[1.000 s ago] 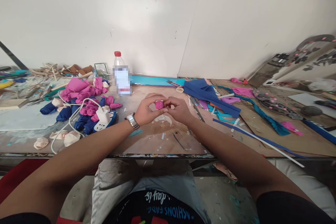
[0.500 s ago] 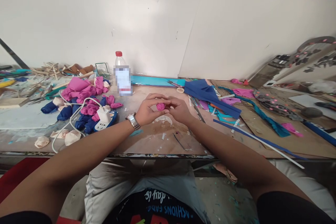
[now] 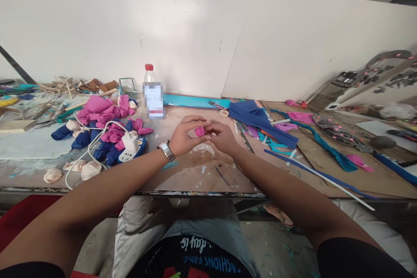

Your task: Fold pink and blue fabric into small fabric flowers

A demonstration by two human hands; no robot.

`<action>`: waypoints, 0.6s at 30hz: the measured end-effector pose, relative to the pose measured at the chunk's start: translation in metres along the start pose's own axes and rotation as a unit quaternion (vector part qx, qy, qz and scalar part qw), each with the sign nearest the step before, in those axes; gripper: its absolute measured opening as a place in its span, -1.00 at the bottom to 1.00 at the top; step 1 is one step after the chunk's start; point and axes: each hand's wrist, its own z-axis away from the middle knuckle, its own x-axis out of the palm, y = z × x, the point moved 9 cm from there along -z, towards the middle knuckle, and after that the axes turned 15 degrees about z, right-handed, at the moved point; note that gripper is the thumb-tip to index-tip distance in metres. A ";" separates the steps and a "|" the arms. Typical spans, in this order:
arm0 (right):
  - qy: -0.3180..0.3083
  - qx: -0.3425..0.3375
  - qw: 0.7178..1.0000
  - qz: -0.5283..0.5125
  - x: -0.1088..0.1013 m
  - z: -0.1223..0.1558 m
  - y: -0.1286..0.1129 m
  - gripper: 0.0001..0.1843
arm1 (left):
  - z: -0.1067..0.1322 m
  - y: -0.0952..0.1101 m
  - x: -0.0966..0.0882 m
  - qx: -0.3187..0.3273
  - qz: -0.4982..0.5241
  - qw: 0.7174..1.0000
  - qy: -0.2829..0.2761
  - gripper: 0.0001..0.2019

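Observation:
A small pink rolled rose [image 3: 200, 131] of foam or felt sits between the fingertips of both hands, just above the worktable [image 3: 195, 173]. My left hand [image 3: 184, 137], with a metal watch [image 3: 166, 150] on the wrist, pinches it from the left. From the right, my right hand [image 3: 223, 137] has its fingers curled around the rose. A patch of white dried glue [image 3: 203, 148] lies on the table right under the hands.
Left of the hands lie a heap of pink and blue rolled roses [image 3: 104, 128], a white power strip [image 3: 130, 145] with its cable, and cream roses [image 3: 81, 169]. A red-capped bottle [image 3: 152, 93] stands behind. Blue sheet [image 3: 257, 119], teal and pink strips lie right.
The hands and the pink rose stay in almost the same spot; the fingers have turned the rose slightly. The camera has shifted a little.

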 end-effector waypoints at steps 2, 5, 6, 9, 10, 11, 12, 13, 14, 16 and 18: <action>0.005 0.019 1.000 -0.007 0.000 0.000 0.004 -0.73 | 0.000 0.001 -0.002 0.001 -0.024 1.000 0.012 -0.36; 0.006 0.068 0.998 -0.015 0.002 0.001 0.013 -0.69 | 0.000 0.012 -0.004 0.039 -0.069 0.996 0.030 -0.17; 0.012 0.092 0.995 -0.029 0.002 0.002 0.018 -0.68 | 0.000 0.017 -0.005 0.055 -0.085 0.994 0.038 -0.15; 0.006 0.160 0.986 -0.047 0.003 0.002 0.030 -0.68 | -0.001 0.027 -0.004 0.082 -0.116 0.989 0.050 -0.24; 0.007 0.180 0.982 -0.049 0.002 0.001 0.034 -0.67 | -0.002 0.029 -0.002 0.083 -0.113 0.989 0.042 -0.29; 0.010 0.196 0.979 -0.046 -0.001 -0.002 0.037 -0.65 | -0.002 0.030 0.002 0.092 -0.105 0.990 0.019 -0.36; 0.000 0.204 0.978 -0.045 -0.001 -0.007 0.039 -0.63 | -0.003 0.030 0.009 0.095 -0.099 0.990 -0.017 -0.46; -0.001 0.205 0.978 -0.040 -0.004 -0.015 0.038 -0.61 | -0.003 0.028 0.017 0.090 -0.096 0.989 -0.062 -0.53; -0.023 0.198 0.980 -0.020 -0.003 -0.026 0.037 -0.60 | -0.002 0.024 0.026 0.081 -0.092 0.986 -0.111 -0.56; -0.038 0.177 0.982 0.053 -0.005 -0.052 0.030 -0.59 | 0.002 0.013 0.041 0.040 -0.080 0.976 -0.199 -0.53; -0.056 0.136 0.981 0.127 0.002 -0.083 0.017 -0.60 | 0.010 0.004 0.054 0.006 -0.064 0.961 -0.268 -0.51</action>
